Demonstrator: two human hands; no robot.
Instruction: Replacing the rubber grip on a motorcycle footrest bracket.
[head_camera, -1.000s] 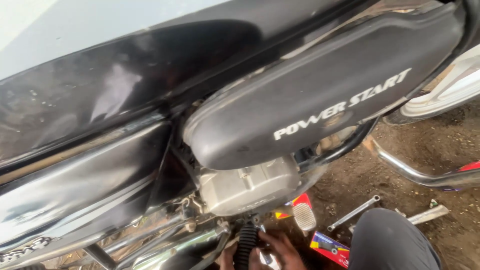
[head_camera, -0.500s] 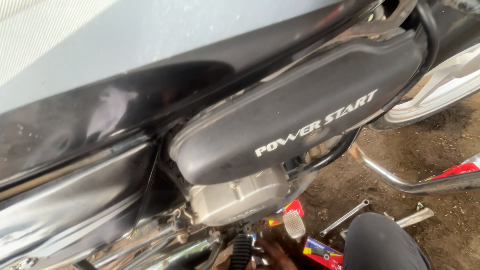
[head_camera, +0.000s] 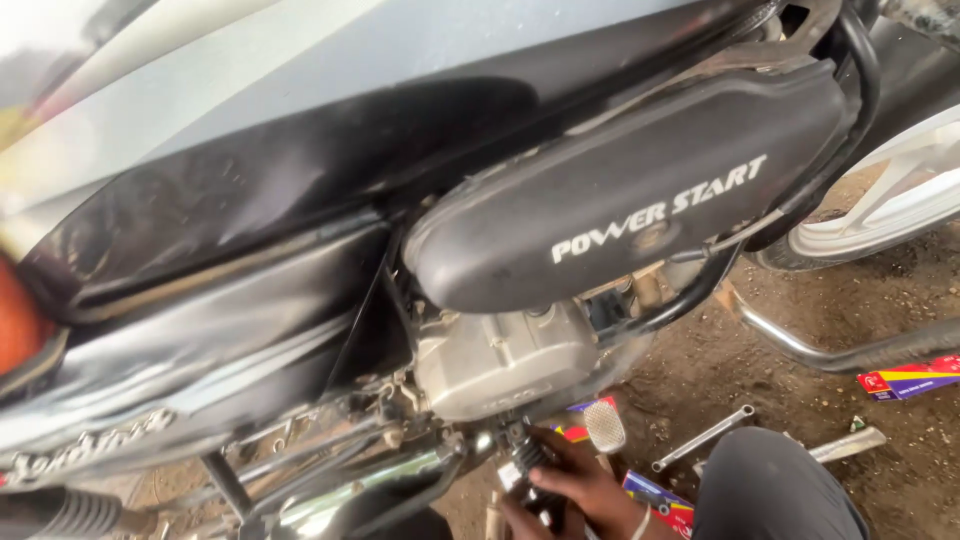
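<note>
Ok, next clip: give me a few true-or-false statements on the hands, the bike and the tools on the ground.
1. A hand grips a black ribbed part under the engine. True.
2. A spanner lies on the dirt ground. True.
3. The side cover is bright red. False: it is black with white lettering.
4. The spanner is held in a hand. False: it lies untouched.
5. The wheel has a white rim. True.
</note>
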